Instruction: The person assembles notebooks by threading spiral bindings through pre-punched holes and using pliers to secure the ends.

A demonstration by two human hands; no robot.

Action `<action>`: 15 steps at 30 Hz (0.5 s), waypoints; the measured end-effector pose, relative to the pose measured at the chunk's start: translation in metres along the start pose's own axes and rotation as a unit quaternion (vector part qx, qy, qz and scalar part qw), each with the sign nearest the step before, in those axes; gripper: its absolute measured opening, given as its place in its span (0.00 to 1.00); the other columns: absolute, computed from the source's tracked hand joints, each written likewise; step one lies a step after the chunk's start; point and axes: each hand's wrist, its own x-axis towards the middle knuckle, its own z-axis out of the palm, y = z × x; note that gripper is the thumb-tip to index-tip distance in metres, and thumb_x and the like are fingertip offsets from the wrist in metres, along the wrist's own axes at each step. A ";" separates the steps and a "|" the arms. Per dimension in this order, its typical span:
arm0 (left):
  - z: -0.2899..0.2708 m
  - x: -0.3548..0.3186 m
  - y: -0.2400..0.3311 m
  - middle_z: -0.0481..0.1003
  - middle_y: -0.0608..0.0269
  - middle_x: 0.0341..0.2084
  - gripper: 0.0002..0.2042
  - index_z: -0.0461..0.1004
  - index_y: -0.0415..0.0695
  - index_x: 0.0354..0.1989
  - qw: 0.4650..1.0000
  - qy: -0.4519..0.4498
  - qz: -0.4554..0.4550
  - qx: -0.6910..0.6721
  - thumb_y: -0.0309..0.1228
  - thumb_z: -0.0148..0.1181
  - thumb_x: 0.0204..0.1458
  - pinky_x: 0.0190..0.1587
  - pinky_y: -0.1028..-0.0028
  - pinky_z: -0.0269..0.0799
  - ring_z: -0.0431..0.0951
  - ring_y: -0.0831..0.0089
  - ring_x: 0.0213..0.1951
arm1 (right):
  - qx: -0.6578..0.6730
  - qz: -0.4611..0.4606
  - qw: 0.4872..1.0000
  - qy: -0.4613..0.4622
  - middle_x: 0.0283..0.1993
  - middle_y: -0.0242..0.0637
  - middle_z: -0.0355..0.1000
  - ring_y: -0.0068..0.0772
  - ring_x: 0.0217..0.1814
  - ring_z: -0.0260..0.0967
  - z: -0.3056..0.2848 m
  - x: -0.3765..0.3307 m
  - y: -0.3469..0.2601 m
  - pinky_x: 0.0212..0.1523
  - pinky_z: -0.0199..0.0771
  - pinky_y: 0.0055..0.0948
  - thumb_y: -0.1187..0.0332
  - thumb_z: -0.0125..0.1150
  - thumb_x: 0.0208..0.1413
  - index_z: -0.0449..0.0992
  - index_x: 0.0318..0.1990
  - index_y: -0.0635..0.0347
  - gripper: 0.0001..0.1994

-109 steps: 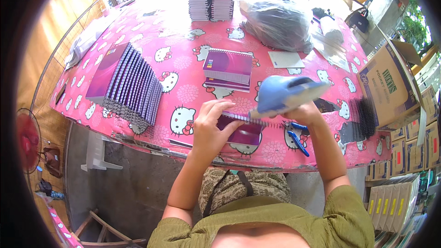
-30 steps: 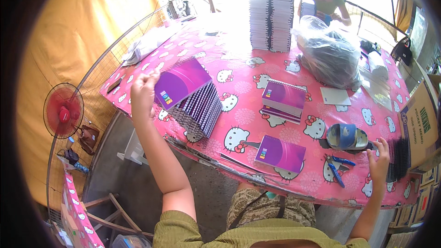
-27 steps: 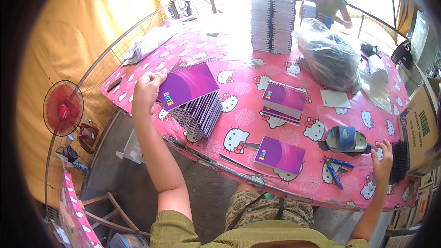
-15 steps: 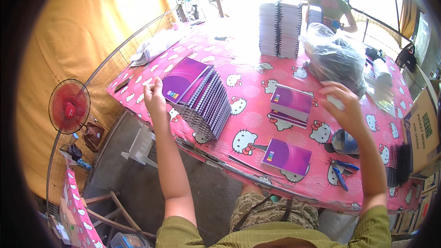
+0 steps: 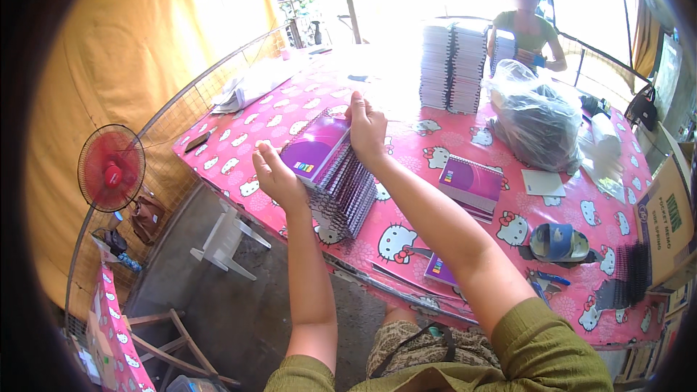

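A tall, slightly skewed stack of purple spiral notebooks [image 5: 316,147] stands at the left part of the table, black coils showing down its side. My left hand [image 5: 279,178] is against the near left side of its top, fingers fairly straight. At the far right edge of the top notebook, my right hand [image 5: 368,129] has its fingers bent in around the edge; some fingertips are hidden. A smaller pile of purple notebooks [image 5: 470,180] lies right of centre. One more purple notebook [image 5: 440,270] near the front edge is partly covered by my right forearm.
Tall white stacks of coil-bound pads [image 5: 435,65] and a clear plastic bag [image 5: 537,112] stand at the back right. Blue-handled pliers [image 5: 544,281], a blue tape roll [image 5: 557,242], black coils [image 5: 630,265] and a cardboard box [image 5: 664,218] sit at right. A person [image 5: 526,33] sits opposite.
My right hand has swung left from above the right side of the table to the tall stack. My left hand has lowered against that stack's side. A white card now shows near the bag.
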 end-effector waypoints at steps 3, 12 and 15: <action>0.001 -0.003 0.004 0.69 0.60 0.24 0.26 0.66 0.38 0.28 1.000 0.011 -0.001 -0.020 0.51 0.38 0.63 0.39 0.72 0.65 0.68 0.73 0.30 | -0.003 -0.054 0.998 -0.008 0.19 0.33 0.66 0.24 0.25 0.61 0.006 -0.001 0.001 0.29 0.62 0.28 0.49 0.45 0.63 0.73 0.23 0.66 0.28; -0.024 0.019 -0.022 0.74 0.52 0.39 0.29 0.68 0.38 0.39 0.989 -0.081 0.004 -0.126 0.56 0.35 0.62 0.47 0.68 0.64 0.72 0.66 0.43 | -0.225 -0.157 0.954 -0.122 0.51 0.53 0.64 0.50 0.53 0.64 -0.086 -0.011 -0.039 0.55 0.63 0.40 0.51 0.56 0.57 0.65 0.51 0.67 0.26; -0.050 0.010 0.006 0.73 0.56 0.48 0.24 0.67 0.41 0.47 0.996 -0.072 0.044 -0.016 0.51 0.41 0.61 0.50 0.66 0.64 0.71 0.67 0.50 | -0.458 -0.220 0.835 -0.213 0.57 0.53 0.63 0.54 0.59 0.61 -0.215 -0.037 -0.075 0.59 0.62 0.43 0.53 0.59 0.54 0.65 0.55 0.64 0.28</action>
